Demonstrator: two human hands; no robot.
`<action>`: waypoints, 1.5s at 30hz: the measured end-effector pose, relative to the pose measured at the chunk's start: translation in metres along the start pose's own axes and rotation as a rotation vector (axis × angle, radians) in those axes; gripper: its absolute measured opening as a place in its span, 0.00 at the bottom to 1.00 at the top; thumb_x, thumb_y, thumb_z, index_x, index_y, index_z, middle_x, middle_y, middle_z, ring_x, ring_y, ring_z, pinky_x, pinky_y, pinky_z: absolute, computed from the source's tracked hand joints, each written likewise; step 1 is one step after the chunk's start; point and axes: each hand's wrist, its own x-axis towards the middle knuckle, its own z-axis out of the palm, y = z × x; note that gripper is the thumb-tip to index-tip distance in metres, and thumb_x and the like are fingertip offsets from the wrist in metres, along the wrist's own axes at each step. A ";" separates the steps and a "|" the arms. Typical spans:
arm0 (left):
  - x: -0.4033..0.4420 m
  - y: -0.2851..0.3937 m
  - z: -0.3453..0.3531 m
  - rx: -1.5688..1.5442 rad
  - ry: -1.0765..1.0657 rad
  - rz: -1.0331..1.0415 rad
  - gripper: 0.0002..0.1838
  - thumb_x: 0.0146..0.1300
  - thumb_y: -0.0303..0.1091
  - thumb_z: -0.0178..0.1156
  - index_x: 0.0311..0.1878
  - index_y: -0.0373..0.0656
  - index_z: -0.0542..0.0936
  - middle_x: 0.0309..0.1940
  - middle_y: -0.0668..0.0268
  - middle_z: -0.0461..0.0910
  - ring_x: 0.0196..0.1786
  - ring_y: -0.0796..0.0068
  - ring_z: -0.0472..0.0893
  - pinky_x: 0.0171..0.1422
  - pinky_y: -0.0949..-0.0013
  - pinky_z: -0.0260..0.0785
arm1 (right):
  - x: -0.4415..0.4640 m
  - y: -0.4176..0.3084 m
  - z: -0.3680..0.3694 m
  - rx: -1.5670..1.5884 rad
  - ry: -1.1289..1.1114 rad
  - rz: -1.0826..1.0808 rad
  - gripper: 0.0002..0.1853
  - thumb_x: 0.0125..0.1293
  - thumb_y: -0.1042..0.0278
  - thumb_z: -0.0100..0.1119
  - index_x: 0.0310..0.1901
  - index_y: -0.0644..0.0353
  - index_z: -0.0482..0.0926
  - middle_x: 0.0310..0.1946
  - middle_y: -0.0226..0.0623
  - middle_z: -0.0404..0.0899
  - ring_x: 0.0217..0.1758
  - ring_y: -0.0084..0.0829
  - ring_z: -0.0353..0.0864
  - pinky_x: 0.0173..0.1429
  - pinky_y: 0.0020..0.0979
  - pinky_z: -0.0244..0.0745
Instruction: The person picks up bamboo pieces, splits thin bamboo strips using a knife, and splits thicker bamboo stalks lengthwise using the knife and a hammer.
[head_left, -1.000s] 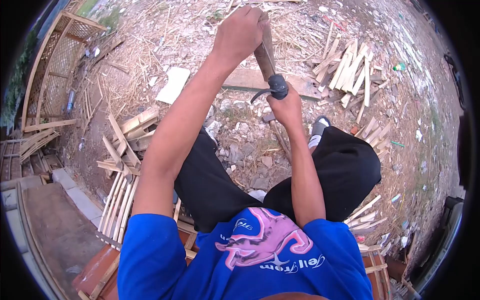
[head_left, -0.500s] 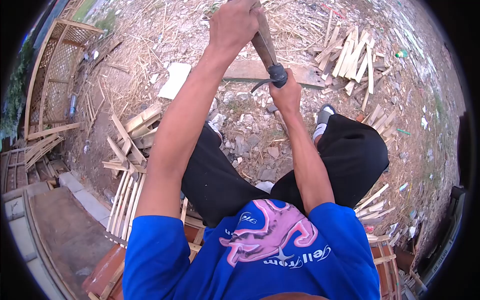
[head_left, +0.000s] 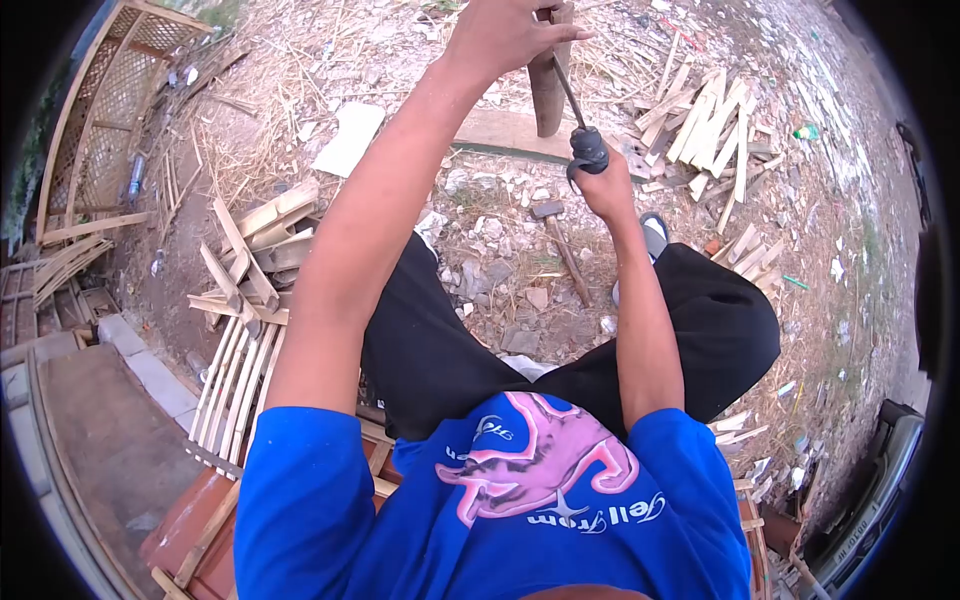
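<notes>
My left hand (head_left: 500, 38) is at the top edge of the view, closed around a brown piece of wood (head_left: 546, 98) that points down toward me. Part of its fingers is cut off by the frame. My right hand (head_left: 606, 188) grips a thin metal tool with a black wrapped handle (head_left: 588, 150). The tool's narrow dark shaft runs up beside the wood, and its far end is hidden near my left hand. A hammer (head_left: 564, 250) with a wooden handle lies on the ground between my legs, below the plank (head_left: 500, 132).
Split wood strips lie in a pile (head_left: 712, 125) at right and another pile (head_left: 245, 255) at left. A white sheet (head_left: 350, 138) is on the rubble-strewn ground. A lattice panel (head_left: 105, 125) stands far left. Slatted wood (head_left: 235, 385) is beside my left arm.
My right hand has moved right and slightly down, and the tool's shaft now stands apart from the wood's lower end. The hammer between my legs has come into clearer view.
</notes>
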 end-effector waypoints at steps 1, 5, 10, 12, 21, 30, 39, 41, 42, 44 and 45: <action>0.000 -0.003 0.002 -0.026 0.003 0.018 0.16 0.55 0.46 0.70 0.31 0.43 0.83 0.25 0.57 0.80 0.30 0.55 0.82 0.37 0.58 0.75 | 0.001 0.001 -0.004 0.030 -0.020 -0.054 0.15 0.51 0.72 0.64 0.42 0.63 0.81 0.30 0.33 0.81 0.33 0.24 0.78 0.42 0.30 0.74; -0.001 -0.001 0.000 -0.133 -0.087 -0.027 0.16 0.55 0.46 0.73 0.30 0.42 0.83 0.24 0.60 0.80 0.28 0.64 0.81 0.35 0.63 0.73 | 0.010 0.003 -0.030 -0.014 -0.182 0.052 0.16 0.50 0.74 0.63 0.44 0.63 0.80 0.28 0.29 0.79 0.30 0.24 0.76 0.38 0.29 0.71; -0.005 -0.004 -0.004 -0.252 -0.134 -0.098 0.13 0.56 0.42 0.74 0.33 0.43 0.84 0.25 0.65 0.81 0.27 0.74 0.80 0.33 0.68 0.73 | 0.021 -0.010 -0.055 0.022 -0.364 0.170 0.17 0.47 0.77 0.60 0.42 0.61 0.79 0.27 0.27 0.78 0.28 0.21 0.73 0.33 0.27 0.68; -0.004 -0.014 0.003 -0.266 -0.134 -0.086 0.12 0.56 0.40 0.74 0.33 0.42 0.84 0.25 0.66 0.82 0.27 0.75 0.80 0.34 0.68 0.73 | 0.025 -0.010 -0.061 0.050 -0.359 0.088 0.15 0.46 0.75 0.61 0.40 0.61 0.78 0.26 0.26 0.77 0.26 0.21 0.72 0.31 0.27 0.67; 0.004 -0.017 0.002 -0.268 -0.186 -0.130 0.10 0.56 0.37 0.72 0.31 0.41 0.83 0.22 0.67 0.81 0.26 0.81 0.77 0.32 0.72 0.70 | 0.060 0.001 -0.088 0.065 -0.523 0.204 0.08 0.43 0.76 0.61 0.29 0.59 0.75 0.18 0.24 0.70 0.19 0.17 0.66 0.22 0.26 0.57; 0.005 -0.001 0.008 -0.135 0.051 -0.108 0.14 0.56 0.41 0.71 0.29 0.40 0.83 0.20 0.57 0.80 0.24 0.67 0.81 0.31 0.66 0.73 | 0.020 0.023 -0.006 0.028 0.049 -0.195 0.17 0.50 0.71 0.69 0.43 0.64 0.80 0.30 0.33 0.82 0.32 0.25 0.78 0.40 0.28 0.73; 0.007 -0.011 -0.009 -0.011 -0.048 -0.112 0.21 0.52 0.49 0.74 0.33 0.39 0.83 0.23 0.55 0.82 0.27 0.60 0.83 0.34 0.63 0.75 | 0.004 -0.005 0.022 -0.070 0.166 -0.090 0.15 0.51 0.69 0.67 0.41 0.62 0.77 0.32 0.46 0.84 0.37 0.45 0.86 0.45 0.38 0.77; 0.008 -0.006 -0.018 -0.028 -0.078 -0.202 0.24 0.53 0.50 0.74 0.41 0.39 0.83 0.30 0.54 0.83 0.32 0.59 0.84 0.37 0.62 0.75 | 0.002 -0.004 0.023 -0.074 0.199 -0.117 0.15 0.51 0.70 0.67 0.42 0.62 0.77 0.32 0.46 0.85 0.38 0.45 0.86 0.45 0.38 0.77; 0.010 -0.003 -0.025 -0.034 -0.095 -0.242 0.26 0.53 0.50 0.74 0.45 0.39 0.83 0.33 0.53 0.84 0.34 0.59 0.84 0.38 0.62 0.76 | 0.002 -0.006 0.023 -0.070 0.219 -0.133 0.15 0.51 0.70 0.67 0.42 0.62 0.78 0.33 0.46 0.85 0.38 0.45 0.86 0.45 0.38 0.77; 0.008 -0.026 -0.024 0.030 0.207 0.151 0.29 0.60 0.51 0.69 0.56 0.39 0.79 0.44 0.51 0.83 0.43 0.56 0.83 0.45 0.60 0.76 | -0.003 -0.028 0.012 -0.082 0.262 -0.138 0.19 0.51 0.69 0.66 0.47 0.62 0.80 0.35 0.44 0.86 0.38 0.37 0.87 0.45 0.35 0.77; 0.006 -0.024 -0.030 -0.005 0.250 0.141 0.28 0.62 0.51 0.67 0.57 0.39 0.78 0.45 0.51 0.82 0.44 0.56 0.83 0.46 0.60 0.76 | -0.004 -0.040 0.005 -0.077 0.286 -0.135 0.19 0.52 0.69 0.66 0.47 0.62 0.80 0.35 0.43 0.86 0.37 0.34 0.86 0.45 0.34 0.77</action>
